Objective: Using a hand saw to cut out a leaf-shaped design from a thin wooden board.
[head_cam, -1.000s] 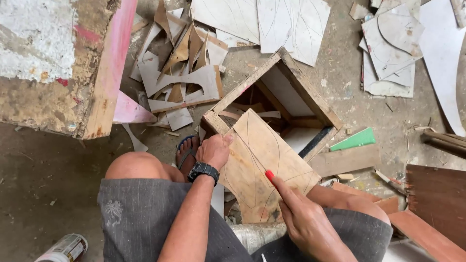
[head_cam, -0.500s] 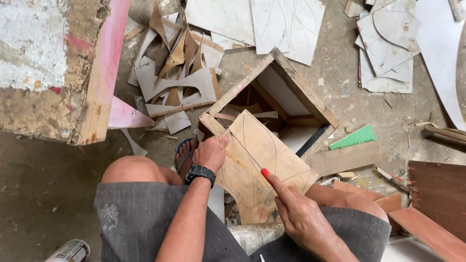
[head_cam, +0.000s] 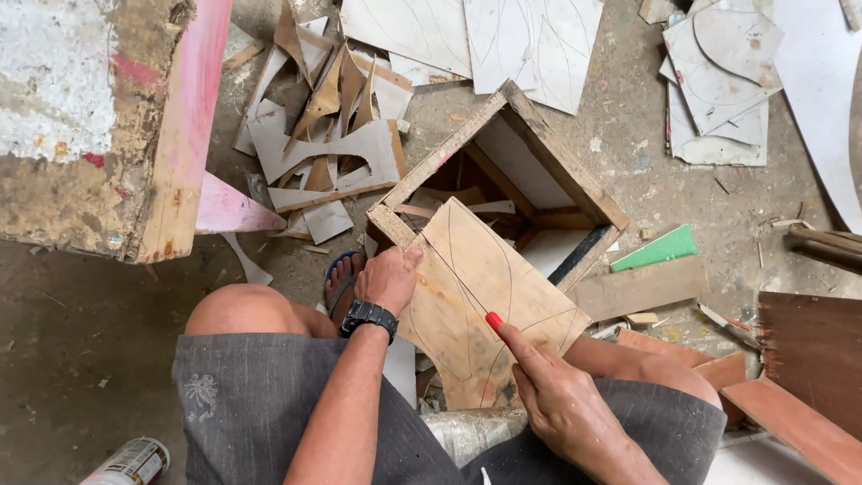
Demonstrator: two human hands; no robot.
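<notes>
Since a second ago the right hand has slid its red-tipped pencil slightly nearer along the plywood board, while the left hand stays put. The dusty concrete floor is littered with white offcuts, and an open wooden box frame lies just beyond the board. The left hand's fingers are curled, pressing the board's left edge; the right pinches the pencil, tip on the board's middle.

Scrap-littered concrete floor
</notes>
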